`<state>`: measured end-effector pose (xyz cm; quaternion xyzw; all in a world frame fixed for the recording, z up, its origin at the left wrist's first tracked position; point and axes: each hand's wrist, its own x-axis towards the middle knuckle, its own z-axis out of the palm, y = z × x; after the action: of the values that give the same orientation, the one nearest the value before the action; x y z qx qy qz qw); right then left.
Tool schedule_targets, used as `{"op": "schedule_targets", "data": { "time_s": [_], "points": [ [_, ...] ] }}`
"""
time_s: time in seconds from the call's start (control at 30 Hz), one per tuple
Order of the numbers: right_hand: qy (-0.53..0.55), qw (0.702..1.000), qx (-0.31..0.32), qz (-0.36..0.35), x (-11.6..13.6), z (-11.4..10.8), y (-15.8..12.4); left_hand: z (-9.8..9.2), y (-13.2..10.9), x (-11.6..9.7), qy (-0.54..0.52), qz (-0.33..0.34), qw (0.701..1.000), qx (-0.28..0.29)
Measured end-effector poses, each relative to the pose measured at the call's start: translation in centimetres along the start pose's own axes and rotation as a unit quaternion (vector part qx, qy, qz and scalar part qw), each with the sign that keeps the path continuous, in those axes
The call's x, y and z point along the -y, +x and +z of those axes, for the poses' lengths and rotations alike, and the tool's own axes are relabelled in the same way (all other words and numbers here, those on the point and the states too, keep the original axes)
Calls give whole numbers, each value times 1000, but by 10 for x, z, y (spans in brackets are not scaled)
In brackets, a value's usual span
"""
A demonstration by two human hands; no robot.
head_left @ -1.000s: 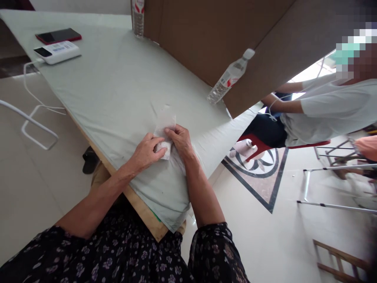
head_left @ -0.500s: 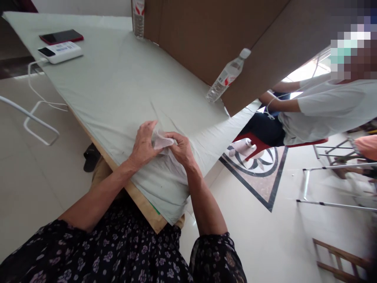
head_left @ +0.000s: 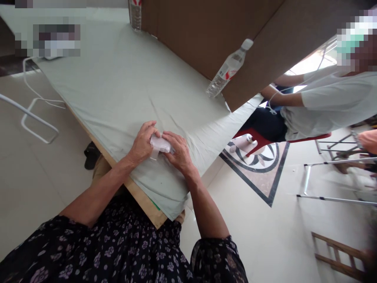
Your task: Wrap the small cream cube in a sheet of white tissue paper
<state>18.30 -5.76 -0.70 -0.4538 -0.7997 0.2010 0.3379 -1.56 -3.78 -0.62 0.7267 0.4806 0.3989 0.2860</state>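
A small whitish bundle in clear plastic wrap [head_left: 160, 144] is held between my two hands, low over the table's near corner. My left hand [head_left: 144, 142] grips its left end with curled fingers. My right hand [head_left: 178, 151] closes round its right end, the fingers laid over the top. A flap of clear film hangs from the bundle's lower left. What lies inside the wrap cannot be made out. Under the hands spreads a pale green tablecloth [head_left: 118, 90], creased around them.
A plastic water bottle [head_left: 229, 68] leans against a brown cardboard panel [head_left: 191, 35]; another bottle [head_left: 136, 15] stands farther back. A white cable [head_left: 28, 78] hangs off the left edge. At the right, a person in a white shirt [head_left: 332, 94] sits on a red stool [head_left: 265, 145].
The loose, crumpled film is now a compact, elongated bundle between my hands. My right-hand fingers have moved over its top. The view has shifted slightly.
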Motion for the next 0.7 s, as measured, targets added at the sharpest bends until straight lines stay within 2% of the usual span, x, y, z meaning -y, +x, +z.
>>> {"op": "schedule_targets", "data": {
  "time_s": [0.07,0.13,0.27,0.33,0.47,0.63,0.7],
  "points": [
    [50,998,-31,22,-2,2,6,-4,1,-2,-22,-10,1000,2],
    [129,987,-52,81,0,2,10,-12,1,-5,-52,-21,998,19],
    [271,943,-23,193,10,0,16,-26,-3,-8,-117,-71,983,124],
    [263,943,-30,203,14,0,17,-26,-5,-5,-146,-97,972,156],
    [191,961,-51,196,12,4,17,-19,-3,1,-220,-117,958,139],
    [146,961,-161,169,4,2,6,-14,2,3,-279,-128,941,138],
    [109,970,-169,137,3,0,1,-15,3,4,-282,-126,940,146]
  ]
}}
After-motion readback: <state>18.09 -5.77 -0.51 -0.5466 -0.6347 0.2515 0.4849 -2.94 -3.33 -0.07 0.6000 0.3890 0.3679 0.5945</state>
